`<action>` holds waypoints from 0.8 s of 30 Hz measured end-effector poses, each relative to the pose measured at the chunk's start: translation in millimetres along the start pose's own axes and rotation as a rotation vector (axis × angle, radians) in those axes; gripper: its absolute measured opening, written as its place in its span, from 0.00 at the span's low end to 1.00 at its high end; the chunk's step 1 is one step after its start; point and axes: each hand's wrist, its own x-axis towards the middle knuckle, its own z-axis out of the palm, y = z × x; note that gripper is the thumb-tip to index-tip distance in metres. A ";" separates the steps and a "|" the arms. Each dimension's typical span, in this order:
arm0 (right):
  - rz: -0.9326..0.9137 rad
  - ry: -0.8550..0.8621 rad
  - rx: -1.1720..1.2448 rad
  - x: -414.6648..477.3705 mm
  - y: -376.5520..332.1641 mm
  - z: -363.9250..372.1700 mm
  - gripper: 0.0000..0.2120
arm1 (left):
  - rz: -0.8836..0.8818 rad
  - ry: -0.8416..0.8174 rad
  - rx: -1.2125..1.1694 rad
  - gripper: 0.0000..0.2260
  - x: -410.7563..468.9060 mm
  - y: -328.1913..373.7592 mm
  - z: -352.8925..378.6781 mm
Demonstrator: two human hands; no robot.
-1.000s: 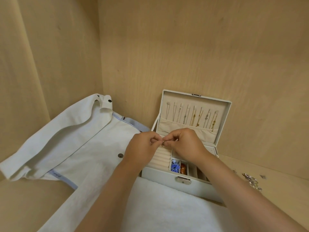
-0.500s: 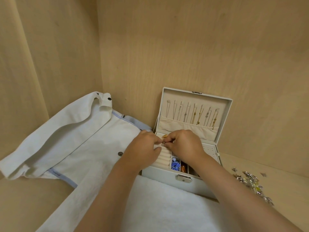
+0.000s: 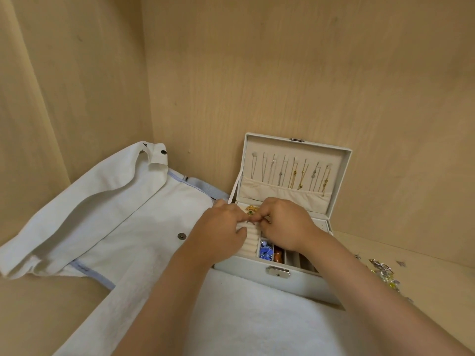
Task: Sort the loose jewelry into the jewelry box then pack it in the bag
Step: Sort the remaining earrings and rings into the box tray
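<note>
A white jewelry box (image 3: 295, 281) stands open against the back wall, its lid (image 3: 345, 181) upright with several necklaces hanging inside. Both my hands are over the cream ring rolls (image 3: 250, 242) at the box's left. My left hand (image 3: 221, 232) rests on the rolls with fingers curled towards a small ring with a green stone (image 3: 250, 219). My right hand (image 3: 285, 224) pinches at that ring; how far it sits in the roll is hidden. A gold piece (image 3: 252, 208) lies just behind. The white bag (image 3: 115, 214) with blue trim lies flat to the left.
Loose silver and yellow jewelry (image 3: 385, 274) lies scattered on the wooden shelf right of the box. Blue (image 3: 266, 251) and orange (image 3: 279, 255) pieces fill front compartments. A white towel (image 3: 257, 317) lies under my forearms. Wooden walls close in at the back and left.
Both hands have dropped from above the box down onto the ring rolls, bringing the small ring with them. The gold piece behind them has come into sight.
</note>
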 end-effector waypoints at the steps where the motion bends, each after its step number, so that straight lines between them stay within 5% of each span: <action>1: 0.006 0.001 0.019 0.2 0.4 -0.9 0.14 | -0.002 -0.004 0.008 0.18 -0.1 -0.3 0.7; 11: 0.106 0.011 0.153 -5.9 15.6 -17.9 0.09 | -0.019 0.052 0.023 0.15 1.6 6.1 -0.6; 24: -0.024 0.050 -0.198 11.6 -12.2 -1.0 0.06 | -0.098 0.029 -0.036 0.16 1.6 2.5 -0.1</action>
